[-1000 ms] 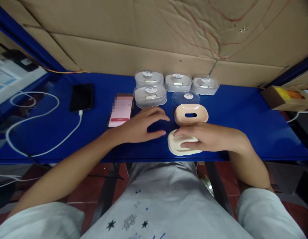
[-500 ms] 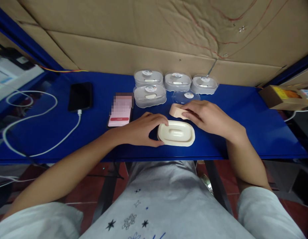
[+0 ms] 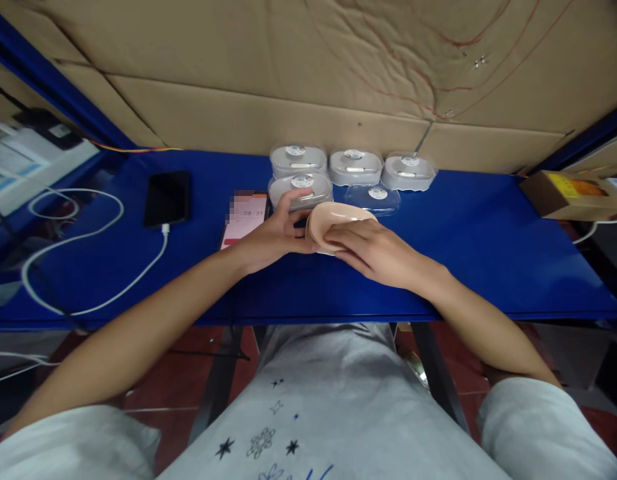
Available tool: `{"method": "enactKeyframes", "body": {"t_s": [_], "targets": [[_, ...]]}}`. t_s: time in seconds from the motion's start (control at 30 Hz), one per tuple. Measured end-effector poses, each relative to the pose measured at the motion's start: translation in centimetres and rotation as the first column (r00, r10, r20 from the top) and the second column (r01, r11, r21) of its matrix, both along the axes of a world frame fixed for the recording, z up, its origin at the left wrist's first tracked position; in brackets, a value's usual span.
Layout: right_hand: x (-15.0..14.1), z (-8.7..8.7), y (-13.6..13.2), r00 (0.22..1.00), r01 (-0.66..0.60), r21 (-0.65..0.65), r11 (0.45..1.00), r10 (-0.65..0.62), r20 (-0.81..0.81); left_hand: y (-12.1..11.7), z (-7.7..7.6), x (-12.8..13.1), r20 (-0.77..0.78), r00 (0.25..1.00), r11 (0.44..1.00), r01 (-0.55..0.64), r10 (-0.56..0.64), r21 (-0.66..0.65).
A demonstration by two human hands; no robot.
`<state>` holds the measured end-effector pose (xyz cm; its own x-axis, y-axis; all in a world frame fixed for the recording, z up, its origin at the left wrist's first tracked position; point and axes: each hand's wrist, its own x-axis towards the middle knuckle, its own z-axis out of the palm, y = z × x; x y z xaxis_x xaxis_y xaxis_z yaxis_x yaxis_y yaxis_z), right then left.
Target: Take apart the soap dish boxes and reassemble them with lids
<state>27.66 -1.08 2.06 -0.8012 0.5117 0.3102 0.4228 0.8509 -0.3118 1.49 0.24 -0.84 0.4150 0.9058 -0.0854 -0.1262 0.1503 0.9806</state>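
Both my hands meet over the middle of the blue table (image 3: 488, 240). My left hand (image 3: 276, 233) and my right hand (image 3: 363, 247) together hold a peach-coloured oval soap-dish part (image 3: 333, 217), tilted up off the table, fingers closed round its edges. A cream piece shows just under it, mostly hidden by my right hand. Behind them lie a clear plastic lid (image 3: 373, 198) and several packed clear-lidded dishes (image 3: 356, 167) in a row against the cardboard wall.
A phone with a pink screen (image 3: 243, 223) lies just left of my left hand. Further left a black phone (image 3: 167, 198) is plugged into a white cable (image 3: 88, 267). A cardboard box (image 3: 568, 195) sits at the far right edge.
My right hand has brought the peach part from the right over to the centre. My left hand rose from the cream tray to grip the peach part too; the cream tray is now mostly hidden.
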Motion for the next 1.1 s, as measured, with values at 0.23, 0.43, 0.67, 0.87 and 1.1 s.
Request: {"method": "enactKeyframes", "body": {"t_s": [0.23,0.43,0.67,0.87,1.1], "targets": [[0.3,-1.9,2.4,0.996,-0.025,0.071,0.997,0.031,-0.088,0.5,0.4,-0.2,0.083,0.989,0.987,-0.109,0.119,-0.118],[4.5,-2.9,8.1,0.899,0.432,0.151,0.889,-0.411,-0.150,0.4,1.0,-0.5,0.094,0.986,0.981,-0.125,0.140,-0.148],[6.2,-3.3,9.1,0.959,0.255,0.039,0.966,-0.258,0.116,0.9,1.3,-0.7,0.110,0.974,0.970,-0.176,0.196,-0.166],[6.2,-2.5,9.0,0.948,0.304,-0.165,0.938,-0.316,-0.049,1.1,1.1,-0.9,0.123,0.979,0.980,-0.150,0.166,-0.128],[3.6,-0.7,6.2,0.862,0.073,-0.646,0.759,-0.373,-0.342,0.9,0.5,-0.8,0.153,0.982,0.983,-0.085,0.111,-0.164]]}}
